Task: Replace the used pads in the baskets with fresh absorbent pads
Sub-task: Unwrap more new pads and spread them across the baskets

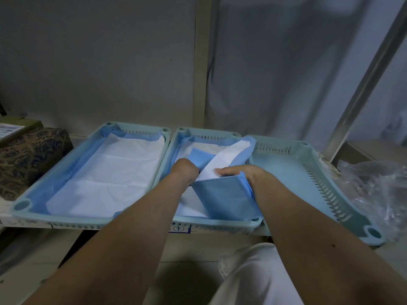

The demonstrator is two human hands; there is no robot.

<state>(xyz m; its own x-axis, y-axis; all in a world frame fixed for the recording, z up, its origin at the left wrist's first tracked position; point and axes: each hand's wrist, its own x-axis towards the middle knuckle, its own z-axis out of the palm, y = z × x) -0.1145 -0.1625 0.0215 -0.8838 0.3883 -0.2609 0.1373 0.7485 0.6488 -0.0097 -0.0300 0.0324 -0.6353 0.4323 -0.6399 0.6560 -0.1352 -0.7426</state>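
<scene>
Three pale teal baskets stand side by side. A blue-edged white pad (110,172) lies spread flat in the left basket (22,204). Over the middle basket (220,223) both my hands work a partly folded blue and white pad (222,194). My right hand (240,172) grips the pad's upper fold, thumb on the white side. My left hand (185,170) is curled down into the folds; its fingers are hidden. The right basket (286,170) holds no pad, and the pad's far corner drapes over its rim.
A patterned box (28,155) stands left of the baskets. Crumpled clear plastic (378,190) lies to the right. Behind is a grey wall with a beige post (201,62) and a slanted metal bar (363,84). The baskets rest on cardboard boxes (198,243).
</scene>
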